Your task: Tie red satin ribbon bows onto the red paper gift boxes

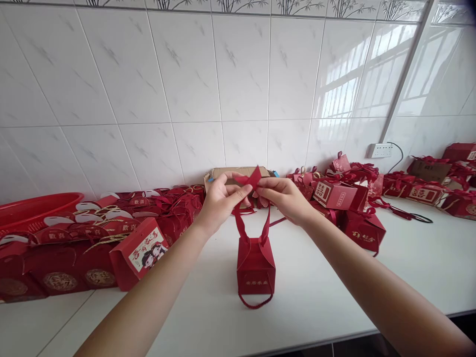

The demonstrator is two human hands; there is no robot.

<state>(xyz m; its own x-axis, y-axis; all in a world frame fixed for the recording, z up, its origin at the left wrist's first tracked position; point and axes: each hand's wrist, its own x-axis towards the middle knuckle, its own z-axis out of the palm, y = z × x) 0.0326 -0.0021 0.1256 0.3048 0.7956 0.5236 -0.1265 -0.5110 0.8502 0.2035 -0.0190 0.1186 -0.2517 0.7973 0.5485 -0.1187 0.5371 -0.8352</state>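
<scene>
A small red gift box (pixel 256 267) stands upright on the white table in front of me, gold lettering on its front and a dark red cord handle (pixel 256 305) drooping before it. From its top rises a red ribbon (pixel 241 225) in two strands, which come together between my hands. My left hand (pixel 225 201) pinches the ribbon between thumb and fingers. Close beside it, my right hand (pixel 282 196) grips the ribbon too, fingertips nearly touching the left thumb. One ribbon end sticks up above the fingers. How the strands cross is partly hidden by my fingers.
Rows of red gift boxes (pixel 61 265) fill the left side, with a red plastic basket (pixel 55 203) behind. More boxes (pixel 362 228) are heaped at the right, near a dark cord (pixel 405 214). A cardboard box (pixel 219 173) stands against the tiled wall, and a power socket (pixel 381 150) is mounted there.
</scene>
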